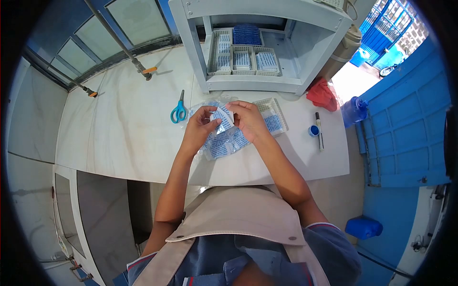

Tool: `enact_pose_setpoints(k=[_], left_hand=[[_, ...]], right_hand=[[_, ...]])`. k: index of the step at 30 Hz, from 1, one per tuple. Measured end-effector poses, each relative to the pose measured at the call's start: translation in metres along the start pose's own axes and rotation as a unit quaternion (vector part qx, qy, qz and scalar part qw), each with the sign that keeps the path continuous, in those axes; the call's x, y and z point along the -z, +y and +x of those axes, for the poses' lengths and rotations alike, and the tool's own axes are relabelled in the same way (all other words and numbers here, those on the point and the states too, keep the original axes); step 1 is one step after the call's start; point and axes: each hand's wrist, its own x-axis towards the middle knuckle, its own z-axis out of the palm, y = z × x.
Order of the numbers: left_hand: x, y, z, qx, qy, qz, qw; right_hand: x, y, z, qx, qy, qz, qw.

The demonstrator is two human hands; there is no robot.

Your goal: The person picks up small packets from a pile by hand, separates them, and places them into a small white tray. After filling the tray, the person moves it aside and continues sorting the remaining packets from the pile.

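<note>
A small white sachet with blue print is held between my two hands above the table. My left hand pinches its left side, with the thumb on top. My right hand has its fingers closed at the sachet's upper right corner. Beneath and around the hands lies a clear plastic bag of similar blue-printed sachets. Just behind my right hand is a white mesh basket with more sachets in it. Teal-handled scissors lie to the left of my left hand.
A marker and a small blue-topped round container lie at right. Behind stands a grey shelf with several baskets of packets. A red cloth and a blue water bottle are at the table's right edge.
</note>
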Motion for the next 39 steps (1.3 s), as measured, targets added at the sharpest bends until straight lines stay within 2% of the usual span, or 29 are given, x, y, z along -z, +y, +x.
enact_pose_setpoints(k=[1,3,4,5,6,7,8,9,10,13,15,16,17,18,19,20,21,22,27,28,30,35,37,39], left_hand=[[0.0,0.002,-0.002,0.0,0.0,0.0,1.0],[0.0,0.006,-0.005,0.096,0.004,-0.148,0.984],[0.001,0.004,-0.005,0.096,0.004,-0.147,0.984],[0.002,0.002,-0.004,0.125,0.002,-0.218,0.968],[0.003,-0.001,-0.003,0.152,0.001,-0.287,0.946],[0.004,-0.006,-0.001,0.151,0.002,-0.288,0.946],[0.005,-0.012,0.0,0.171,-0.014,-0.334,0.927],[0.005,-0.013,0.001,0.189,-0.03,-0.378,0.906],[0.006,-0.015,0.002,0.189,-0.03,-0.379,0.906],[0.006,-0.01,-0.001,0.209,-0.023,-0.37,0.905],[0.004,-0.003,-0.005,0.172,0.044,-0.271,0.946],[0.003,-0.001,-0.006,0.173,0.043,-0.271,0.946],[0.0,0.0,-0.007,0.118,0.069,-0.273,0.952],[-0.002,0.0,-0.007,0.063,0.095,-0.274,0.955],[-0.007,0.0,-0.005,0.063,0.096,-0.274,0.955],[-0.014,0.001,-0.001,0.003,0.12,-0.189,0.974],[-0.018,0.001,0.003,-0.057,0.142,-0.102,0.983],[-0.02,-0.002,0.003,-0.058,0.142,-0.102,0.983],[-0.032,-0.011,0.001,-0.112,0.182,-0.032,0.976],[-0.031,-0.008,0.0,-0.112,0.181,-0.032,0.977],[-0.029,-0.002,-0.001,0.012,0.157,-0.131,0.979],[-0.027,-0.005,0.001,0.013,0.162,-0.173,0.971],[-0.027,-0.005,0.002,0.006,0.166,-0.182,0.969],[-0.027,-0.004,0.001,-0.003,0.185,-0.13,0.974]], right_hand=[[0.002,0.0,0.001,-0.039,-0.009,0.091,0.995],[0.005,0.003,0.003,-0.048,-0.006,0.1,0.994],[0.005,0.005,0.004,-0.057,-0.004,0.109,0.992],[0.003,0.01,0.005,-0.058,-0.004,0.11,0.992],[-0.002,0.015,0.005,0.035,0.036,0.001,0.999],[-0.005,0.019,0.004,0.126,0.075,-0.108,0.983],[-0.007,0.022,0.002,0.126,0.075,-0.108,0.983],[-0.012,0.02,-0.005,0.237,0.098,-0.244,0.935],[-0.015,0.018,-0.008,0.341,0.118,-0.373,0.855],[-0.011,0.016,-0.01,0.336,0.136,-0.387,0.848],[-0.003,0.007,-0.009,0.346,0.136,-0.394,0.841],[0.0,0.005,-0.009,0.353,0.136,-0.4,0.835],[0.0,0.005,-0.01,0.353,0.137,-0.399,0.835],[-0.001,0.005,-0.012,0.308,0.127,-0.415,0.847],[-0.001,0.006,-0.013,0.263,0.115,-0.43,0.856],[-0.001,0.009,-0.01,0.264,0.113,-0.431,0.856],[0.0,0.017,-0.004,0.232,0.102,-0.285,0.924],[0.0,0.024,0.001,0.194,0.09,-0.13,0.968],[0.001,0.038,0.0,0.22,0.091,-0.195,0.951],[0.0,0.037,-0.001,0.233,0.097,-0.197,0.947],[-0.001,0.034,-0.007,0.243,0.1,-0.224,0.939],[0.0,0.029,-0.009,0.251,0.075,-0.246,0.933],[-0.003,0.022,-0.013,0.216,0.057,-0.229,0.947],[-0.002,0.022,-0.014,0.215,0.06,-0.239,0.945]])
